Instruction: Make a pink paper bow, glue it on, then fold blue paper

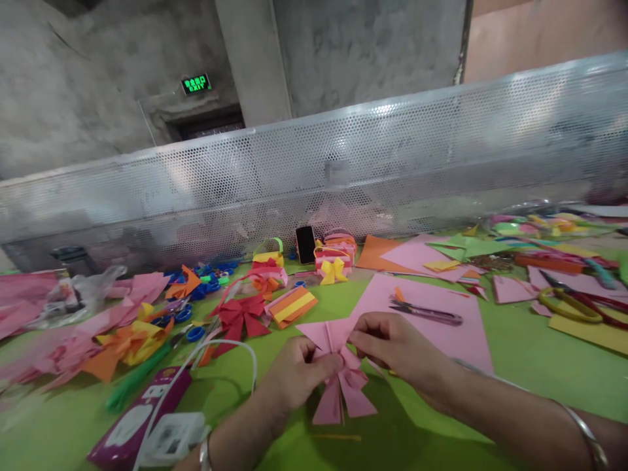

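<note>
A folded pink paper bow (343,389) is held up over the green table, its pleated loops and tails spread out. My left hand (307,366) grips it from the left, thumb pressed across its middle. From the right, my right hand (385,340) pinches the bow's upper right edge between thumb and fingers. Behind my right hand, a pink paper sheet (461,340) lies flat with a slim utility knife (426,309) on it. A red paper bow (243,316) and an orange and yellow folded paper piece (293,307) lie beyond my left hand.
A purple power strip (132,425) with a white plug (173,435) and cable sits at the front left. Paper scraps (127,343) and blue scissors (181,314) crowd the left. Yellow-handled scissors (569,307) lie at right. Small paper baskets (335,261) and a phone (305,244) stand near the perforated metal panel (294,170).
</note>
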Tool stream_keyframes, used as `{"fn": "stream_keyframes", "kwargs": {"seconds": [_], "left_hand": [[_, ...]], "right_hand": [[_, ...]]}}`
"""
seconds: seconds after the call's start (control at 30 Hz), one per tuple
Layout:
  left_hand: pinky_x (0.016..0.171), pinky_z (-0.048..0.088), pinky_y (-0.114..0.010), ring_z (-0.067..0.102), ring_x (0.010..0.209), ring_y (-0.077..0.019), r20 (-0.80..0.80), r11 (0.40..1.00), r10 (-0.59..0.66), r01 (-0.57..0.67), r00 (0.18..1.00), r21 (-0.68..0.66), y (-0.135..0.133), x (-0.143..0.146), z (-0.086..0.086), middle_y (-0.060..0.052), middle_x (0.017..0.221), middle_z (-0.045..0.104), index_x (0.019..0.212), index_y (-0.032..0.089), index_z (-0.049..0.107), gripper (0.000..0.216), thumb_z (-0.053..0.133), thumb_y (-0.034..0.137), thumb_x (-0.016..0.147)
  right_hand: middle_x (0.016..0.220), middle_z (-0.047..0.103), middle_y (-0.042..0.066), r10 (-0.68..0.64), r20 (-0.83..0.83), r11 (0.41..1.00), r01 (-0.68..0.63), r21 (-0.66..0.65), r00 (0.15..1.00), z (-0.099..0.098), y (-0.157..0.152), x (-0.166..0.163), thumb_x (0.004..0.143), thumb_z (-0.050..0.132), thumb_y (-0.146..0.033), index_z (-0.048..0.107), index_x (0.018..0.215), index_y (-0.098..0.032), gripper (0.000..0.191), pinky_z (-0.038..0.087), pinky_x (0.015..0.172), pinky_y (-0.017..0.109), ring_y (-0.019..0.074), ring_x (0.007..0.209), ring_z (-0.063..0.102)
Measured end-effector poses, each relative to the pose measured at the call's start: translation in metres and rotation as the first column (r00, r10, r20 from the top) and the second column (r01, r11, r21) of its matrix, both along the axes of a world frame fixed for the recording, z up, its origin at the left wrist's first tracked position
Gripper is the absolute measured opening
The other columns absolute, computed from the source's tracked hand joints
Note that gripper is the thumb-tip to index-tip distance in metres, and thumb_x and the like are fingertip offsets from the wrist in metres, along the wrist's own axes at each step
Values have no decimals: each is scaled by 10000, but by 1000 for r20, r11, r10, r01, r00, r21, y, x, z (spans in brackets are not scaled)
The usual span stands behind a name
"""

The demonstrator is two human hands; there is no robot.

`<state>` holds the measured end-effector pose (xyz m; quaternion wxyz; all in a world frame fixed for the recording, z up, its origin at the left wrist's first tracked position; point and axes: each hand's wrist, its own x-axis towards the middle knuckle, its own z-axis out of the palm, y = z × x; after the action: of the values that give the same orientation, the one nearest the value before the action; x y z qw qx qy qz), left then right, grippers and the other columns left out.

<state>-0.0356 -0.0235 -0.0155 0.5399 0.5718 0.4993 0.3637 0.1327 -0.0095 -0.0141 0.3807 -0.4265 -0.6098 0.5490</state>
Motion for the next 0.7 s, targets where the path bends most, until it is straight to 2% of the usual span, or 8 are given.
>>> {"fn": "stream_keyframes", "kwargs": {"seconds": [0.17,0.23,0.33,0.4,0.5,0.7], "left_hand": [[592,411,-247,570,638,-170,-43,998,-63,62,997,-20,-3,1,4,-29,630,647,679,116,681,226,727,303,562],[575,401,-235,548,622,-151,-86,999,-42,42,995,-2,-3,1,3,-14,651,641,687,115,675,184,698,239,552],[501,329,-201,450,528,-94,-140,999,34,-28,990,38,-2,1,3,38,568,564,656,114,650,144,662,167,523],[470,280,-194,402,494,-77,-183,998,54,-49,982,36,-2,2,3,51,524,525,625,111,640,107,642,168,533],[465,266,-199,400,484,-77,-210,999,31,-26,977,27,-3,3,5,35,520,544,619,107,663,124,619,216,578],[594,417,-244,588,642,-182,-60,996,-77,80,995,41,-5,4,11,-27,579,652,624,136,710,164,672,292,596]], "right_hand": [[570,443,-50,-37,44,999,36,31,998,-2,4,1,703,580,-371,537,678,-162,215,221,436,221,74,487,340],[545,423,-57,-17,46,1000,17,11,999,-3,4,1,705,571,-366,528,663,-162,212,209,429,219,71,474,325],[511,377,-72,-38,54,999,38,13,998,-2,3,1,707,564,-342,490,608,-171,211,187,419,215,64,465,284],[512,372,-74,-50,47,999,49,19,998,-2,2,1,706,566,-334,483,603,-174,207,183,418,213,63,467,275],[510,373,-74,-43,38,999,42,25,998,-3,3,2,704,567,-336,478,593,-176,215,181,420,217,64,464,280],[487,367,-77,-61,46,998,60,23,997,-5,6,2,696,586,-365,494,585,-174,239,172,425,226,65,455,266]]}}
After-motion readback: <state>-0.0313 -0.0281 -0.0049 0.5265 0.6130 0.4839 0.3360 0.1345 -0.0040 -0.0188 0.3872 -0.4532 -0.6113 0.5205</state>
